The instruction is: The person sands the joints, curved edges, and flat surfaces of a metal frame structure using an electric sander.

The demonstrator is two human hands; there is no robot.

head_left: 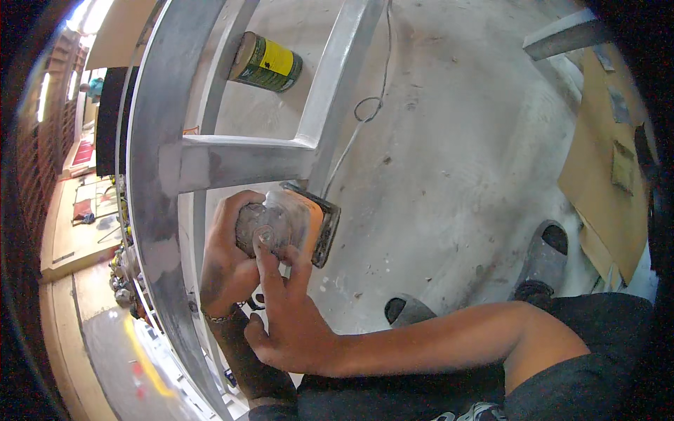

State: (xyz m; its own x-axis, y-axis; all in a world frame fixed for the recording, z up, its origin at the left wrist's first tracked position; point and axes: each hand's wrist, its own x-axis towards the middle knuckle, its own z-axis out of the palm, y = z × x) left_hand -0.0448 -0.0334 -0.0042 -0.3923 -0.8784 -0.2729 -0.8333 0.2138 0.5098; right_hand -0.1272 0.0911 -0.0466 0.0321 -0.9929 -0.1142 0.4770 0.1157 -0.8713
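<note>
A dusty orange sander [306, 223] with a black base plate [327, 235] is tilted on its side, just below a grey metal crossbar. My left hand [228, 270] wraps round its rounded grey top from the left, and a bracelet shows on that wrist. Coming in from the lower right, my right hand [295, 319] rests its outstretched index fingertip on the top of the sander. Another of its fingers lies near the sander's side, while the thumb stands apart. The grey metal frame [151, 140] rises close beside my left hand.
A can with a yellow label [275, 59] lies on its side behind the frame. A thin cable [385, 77] loops over the dusty floor [449, 154]. Cardboard [607, 182] stands at the right. Grey clogs [544, 259] are near my legs. Cluttered shelving lies left.
</note>
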